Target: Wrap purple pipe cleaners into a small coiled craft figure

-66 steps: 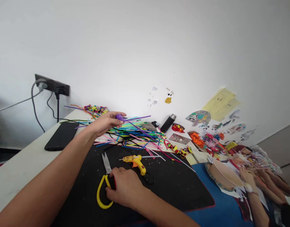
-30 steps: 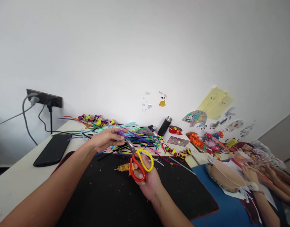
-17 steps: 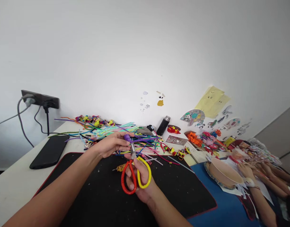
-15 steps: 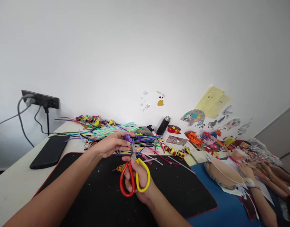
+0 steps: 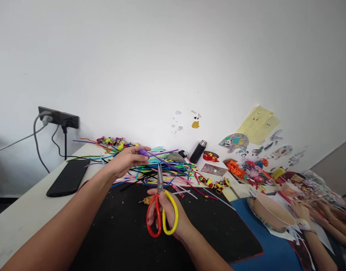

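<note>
My left hand (image 5: 129,160) pinches a coiled purple pipe cleaner (image 5: 144,152), whose straight ends stick out to the right over the pile. In my right hand (image 5: 168,212) are scissors (image 5: 160,180) with one red and one yellow handle, blades pointing up and away and nearly together. The blade tips are apart from the purple piece, just below and right of it. Behind both hands lies a heap of many-coloured pipe cleaners (image 5: 167,169). A small yellow-brown item (image 5: 147,200) rests on the black mat (image 5: 127,233) beside the scissors.
A black phone (image 5: 68,178) lies at left below a wall socket (image 5: 59,117). Behind the pile are a black bottle (image 5: 198,151) and a white box (image 5: 214,169). At right, a bowl (image 5: 274,210) stands near another person's hands (image 5: 302,209).
My left hand has moved left and up with the purple piece, away from the scissor blades. The scissors now show their blades uncovered. The whole view has shifted slightly.
</note>
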A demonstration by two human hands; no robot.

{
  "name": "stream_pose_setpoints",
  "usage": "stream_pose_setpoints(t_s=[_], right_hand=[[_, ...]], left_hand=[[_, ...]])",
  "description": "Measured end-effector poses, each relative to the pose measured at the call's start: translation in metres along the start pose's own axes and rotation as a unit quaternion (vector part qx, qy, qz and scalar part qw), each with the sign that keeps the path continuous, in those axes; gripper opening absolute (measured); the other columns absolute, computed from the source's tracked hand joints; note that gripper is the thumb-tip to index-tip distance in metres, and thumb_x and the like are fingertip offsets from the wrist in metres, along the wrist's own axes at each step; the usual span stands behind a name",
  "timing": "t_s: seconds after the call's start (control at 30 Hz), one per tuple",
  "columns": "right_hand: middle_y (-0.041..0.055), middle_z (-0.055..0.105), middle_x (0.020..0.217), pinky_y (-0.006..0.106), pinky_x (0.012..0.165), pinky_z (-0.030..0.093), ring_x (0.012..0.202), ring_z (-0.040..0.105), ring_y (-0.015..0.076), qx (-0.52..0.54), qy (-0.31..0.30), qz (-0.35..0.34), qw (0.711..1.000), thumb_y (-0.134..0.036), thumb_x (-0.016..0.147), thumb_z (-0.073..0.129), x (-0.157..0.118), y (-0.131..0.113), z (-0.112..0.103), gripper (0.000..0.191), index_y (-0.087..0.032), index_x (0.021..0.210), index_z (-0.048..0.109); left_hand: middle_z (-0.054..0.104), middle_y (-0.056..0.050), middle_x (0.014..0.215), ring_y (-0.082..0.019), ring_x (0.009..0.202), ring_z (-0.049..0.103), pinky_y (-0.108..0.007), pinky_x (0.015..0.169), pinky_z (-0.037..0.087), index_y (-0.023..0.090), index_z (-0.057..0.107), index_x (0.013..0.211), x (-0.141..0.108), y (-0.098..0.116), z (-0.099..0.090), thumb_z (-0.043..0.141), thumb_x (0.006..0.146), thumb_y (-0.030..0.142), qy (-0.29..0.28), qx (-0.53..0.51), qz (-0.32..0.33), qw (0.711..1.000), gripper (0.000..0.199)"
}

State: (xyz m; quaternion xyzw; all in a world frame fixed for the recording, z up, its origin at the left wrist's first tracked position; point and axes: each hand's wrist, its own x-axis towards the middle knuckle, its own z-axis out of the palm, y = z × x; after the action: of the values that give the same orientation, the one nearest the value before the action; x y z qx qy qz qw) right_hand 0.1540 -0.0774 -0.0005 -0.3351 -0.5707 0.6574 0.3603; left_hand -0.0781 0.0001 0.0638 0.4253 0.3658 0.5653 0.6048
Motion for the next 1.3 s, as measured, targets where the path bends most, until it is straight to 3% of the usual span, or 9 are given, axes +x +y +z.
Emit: stream_pose_setpoints(t_s=[0.23,0.43,0.63,0.8,1.0,1.3], right_hand=[[0.0085,0.075,0.074,0.025,0.047,0.049,0.054,0.069,0.0191,-0.033,-0.039,0.021,0.998,-0.089,0.08,0.061,0.005,-0.003,0.0,0.094,-0.012,0.134,0.058],[0.0104,0.077,0.081,0.028,0.054,0.052,0.058,0.07,0.0193,-0.038,-0.06,0.029,0.997,-0.088,0.075,0.07,0.005,-0.01,0.0,0.096,-0.014,0.135,0.058],[0.0161,0.077,0.103,0.034,0.063,0.057,0.073,0.077,0.0252,-0.021,-0.075,0.052,0.996,-0.091,0.07,0.07,0.005,-0.003,-0.003,0.1,-0.017,0.137,0.058],[0.0114,0.076,0.091,0.029,0.051,0.053,0.056,0.073,0.021,-0.051,-0.017,0.065,0.996,-0.092,0.077,0.061,0.007,-0.008,0.0,0.092,-0.015,0.126,0.061],[0.0058,0.073,0.077,0.026,0.044,0.05,0.048,0.068,0.0187,-0.057,0.046,0.057,0.996,-0.094,0.074,0.06,0.01,-0.02,0.006,0.09,-0.014,0.117,0.062],[0.0033,0.071,0.072,0.024,0.038,0.047,0.044,0.065,0.0169,-0.083,0.065,0.047,0.993,-0.095,0.074,0.059,0.018,-0.021,0.011,0.088,-0.015,0.112,0.062]], left_hand=[[0.066,0.002,0.08,-0.015,0.077,0.07,-0.03,0.088,0.063,0.02,0.077,0.097,-0.006,0.006,0.003,0.091,0.059,0.012,-0.01,0.01,-0.001,1.0,0.041],[0.067,0.001,0.079,-0.017,0.077,0.071,-0.033,0.087,0.063,0.019,0.078,0.102,-0.004,0.005,0.001,0.092,0.059,0.014,-0.004,0.02,0.006,1.0,0.045],[0.065,0.003,0.077,-0.017,0.076,0.071,-0.033,0.09,0.062,0.019,0.077,0.101,-0.005,0.006,0.001,0.092,0.057,0.015,-0.006,0.019,0.0,1.0,0.047],[0.068,0.002,0.079,-0.019,0.08,0.071,-0.034,0.088,0.059,0.019,0.073,0.103,-0.006,0.006,0.003,0.091,0.056,0.017,-0.014,0.041,-0.012,0.999,0.05],[0.063,0.003,0.075,-0.019,0.074,0.063,-0.034,0.075,0.051,0.018,0.072,0.111,-0.004,0.001,0.005,0.085,0.059,0.025,-0.041,0.128,-0.005,0.991,0.054],[0.069,-0.002,0.084,-0.028,0.086,0.065,-0.037,0.079,0.049,0.017,0.074,0.12,-0.006,0.0,0.018,0.077,0.066,0.037,-0.057,0.321,0.064,0.943,0.057]])
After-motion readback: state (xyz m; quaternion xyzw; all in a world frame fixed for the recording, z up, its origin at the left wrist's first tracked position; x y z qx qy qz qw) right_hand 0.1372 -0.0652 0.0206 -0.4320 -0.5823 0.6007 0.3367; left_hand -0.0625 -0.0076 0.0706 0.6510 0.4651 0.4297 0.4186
